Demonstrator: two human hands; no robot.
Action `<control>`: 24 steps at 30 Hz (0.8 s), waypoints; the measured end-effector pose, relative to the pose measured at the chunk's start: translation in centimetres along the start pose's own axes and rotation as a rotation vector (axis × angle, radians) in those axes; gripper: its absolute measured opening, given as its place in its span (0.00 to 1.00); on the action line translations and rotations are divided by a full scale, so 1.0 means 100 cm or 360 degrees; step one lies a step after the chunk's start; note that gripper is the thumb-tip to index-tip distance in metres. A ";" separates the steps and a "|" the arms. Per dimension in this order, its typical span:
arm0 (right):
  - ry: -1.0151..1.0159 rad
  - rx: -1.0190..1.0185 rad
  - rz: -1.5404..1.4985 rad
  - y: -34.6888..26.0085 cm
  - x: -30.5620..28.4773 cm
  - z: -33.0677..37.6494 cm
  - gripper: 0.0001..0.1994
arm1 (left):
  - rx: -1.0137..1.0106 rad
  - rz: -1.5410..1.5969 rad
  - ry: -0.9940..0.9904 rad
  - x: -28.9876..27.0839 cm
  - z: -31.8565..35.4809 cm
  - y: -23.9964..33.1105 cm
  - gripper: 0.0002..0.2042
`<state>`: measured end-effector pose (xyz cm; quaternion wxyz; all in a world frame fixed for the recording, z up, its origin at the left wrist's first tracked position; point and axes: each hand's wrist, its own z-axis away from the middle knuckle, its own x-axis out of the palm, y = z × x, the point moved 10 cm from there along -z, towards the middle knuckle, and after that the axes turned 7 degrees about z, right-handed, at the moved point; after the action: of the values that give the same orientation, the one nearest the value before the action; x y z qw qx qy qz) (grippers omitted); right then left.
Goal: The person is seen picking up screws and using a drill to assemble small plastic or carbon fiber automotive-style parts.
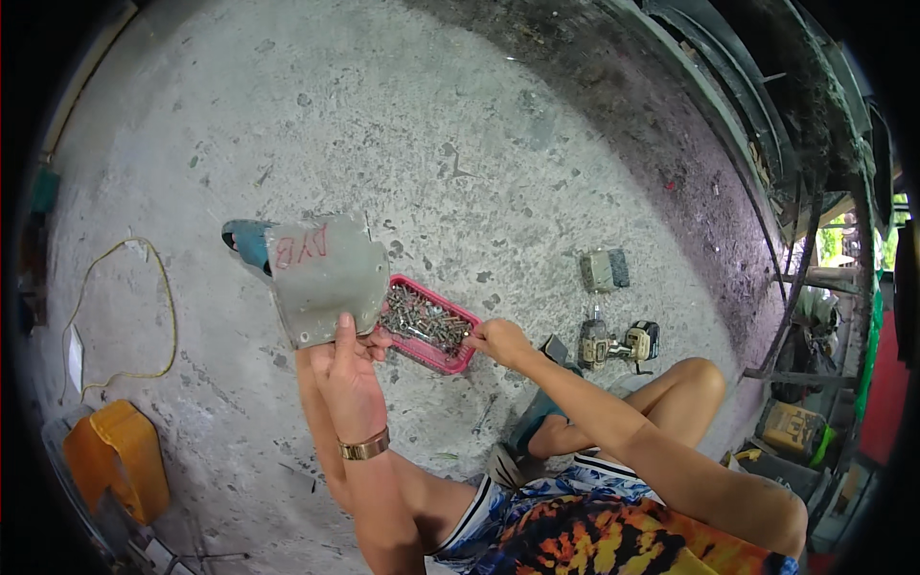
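one left hand (353,374), bare: its fingers are pinching the near edge of a plate, the thumb lying on the upper face and the others partly hiding beneath. one plate (331,283), grey, curved along its edges, bearing red hand lettering: extending forward from the left fingers. one right hand (503,343), bare: its fingers are curling together at the near right end of a basket; whether they are gripping the rim or a small piece, one cannot tell. one basket (447,363), pink, plastic: sitting between the two sets of fingers. one lot of screws (422,316), loose, metallic: filling the basket, just left of the right fingers. one watch (364,447), gold-coloured: circling the wrist below the left fingers. one sandal (251,241), teal: showing beyond the left fingers, partly under the plate's outline. one drill (596,343): lying to the right of the right fingers. one block (604,270), grey: resting farther forward of them. one bucket (117,460), orange: standing well left of the left fingers.
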<state>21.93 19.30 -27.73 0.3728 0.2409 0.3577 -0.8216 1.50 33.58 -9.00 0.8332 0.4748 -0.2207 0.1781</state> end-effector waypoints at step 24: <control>-0.0027 0.0031 0.0374 0.003 0.024 -0.027 0.10 | 0.0029 0.0293 0.0232 -0.024 -0.002 0.003 0.15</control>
<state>21.08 20.22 -31.12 0.4673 0.2778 0.3157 -0.7777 -0.63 33.63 -10.17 0.8227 0.4459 -0.2005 0.2902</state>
